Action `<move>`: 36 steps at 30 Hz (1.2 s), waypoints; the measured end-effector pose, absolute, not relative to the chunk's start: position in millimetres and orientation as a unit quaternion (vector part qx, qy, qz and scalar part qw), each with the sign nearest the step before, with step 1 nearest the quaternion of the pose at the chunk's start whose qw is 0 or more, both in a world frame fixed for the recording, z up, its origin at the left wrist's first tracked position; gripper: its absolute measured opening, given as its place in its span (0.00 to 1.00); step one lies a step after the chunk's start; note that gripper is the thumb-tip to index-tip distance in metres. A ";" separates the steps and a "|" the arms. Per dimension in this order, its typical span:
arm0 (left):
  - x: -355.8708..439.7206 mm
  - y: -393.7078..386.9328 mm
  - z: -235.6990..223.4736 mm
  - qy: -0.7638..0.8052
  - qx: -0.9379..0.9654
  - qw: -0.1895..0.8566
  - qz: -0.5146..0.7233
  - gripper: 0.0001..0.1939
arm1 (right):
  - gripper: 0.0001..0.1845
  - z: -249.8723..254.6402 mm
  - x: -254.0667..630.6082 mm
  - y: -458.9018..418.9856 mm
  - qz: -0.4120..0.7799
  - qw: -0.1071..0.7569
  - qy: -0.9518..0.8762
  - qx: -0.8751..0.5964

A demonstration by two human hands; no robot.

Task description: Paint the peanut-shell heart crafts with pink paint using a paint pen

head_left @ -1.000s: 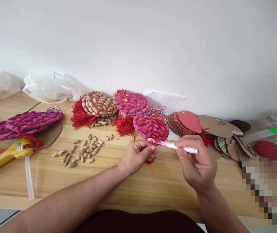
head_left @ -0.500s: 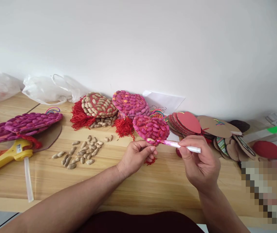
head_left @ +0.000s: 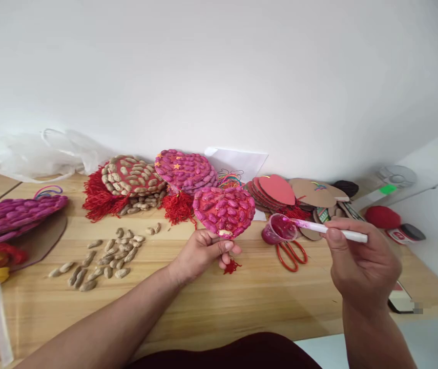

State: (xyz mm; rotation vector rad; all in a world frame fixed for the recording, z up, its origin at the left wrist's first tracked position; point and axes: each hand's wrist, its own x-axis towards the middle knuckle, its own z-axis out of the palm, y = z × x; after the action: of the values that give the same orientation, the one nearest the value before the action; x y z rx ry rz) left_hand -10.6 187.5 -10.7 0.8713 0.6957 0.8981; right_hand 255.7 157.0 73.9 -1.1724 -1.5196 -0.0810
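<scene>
Holding a brush up to a cup of magenta stuff, with a peanut heart held up too

So the peanut heart was gripped near its bottom point by the left hand, thumb and fingers closed on it, above the table. Pretty much the whole front was covered in magenta peanuts, but one pale peanut could be seen right down by the tip. A red tassel was hung below the fingers.

The brush's white handle was pinched between thumb and fingers of the right hand, its pink-stained end held at the cup's mouth; whether it was actually dipped couldn't be made out. Some scissors were parked beside the cup, orange handles showing. Loose peanuts were scattered off to the left, and red cardboard hearts were stacked behind the cup.
</scene>
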 end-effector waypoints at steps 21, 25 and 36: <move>-4.7 179.5 -13.2 0.419 0.460 0.616 0.483 0.19 | 0.06 54.1 263.4 180.2 -0.067 0.331 -0.726 -0.599; -5.5 177.9 -8.5 0.418 0.465 0.613 0.483 0.19 | 0.06 65.5 268.0 174.4 -0.076 0.372 -0.723 -0.577; -5.6 174.4 0.8 0.414 0.474 0.608 0.485 0.22 | 0.03 74.3 262.1 157.4 -0.071 0.472 -0.683 -0.553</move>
State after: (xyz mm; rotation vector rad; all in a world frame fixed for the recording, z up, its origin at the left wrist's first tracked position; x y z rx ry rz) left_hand -5.6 174.4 0.8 1.0950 0.9555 1.1196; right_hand 262.1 157.4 74.3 -1.3534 -1.6710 -0.1742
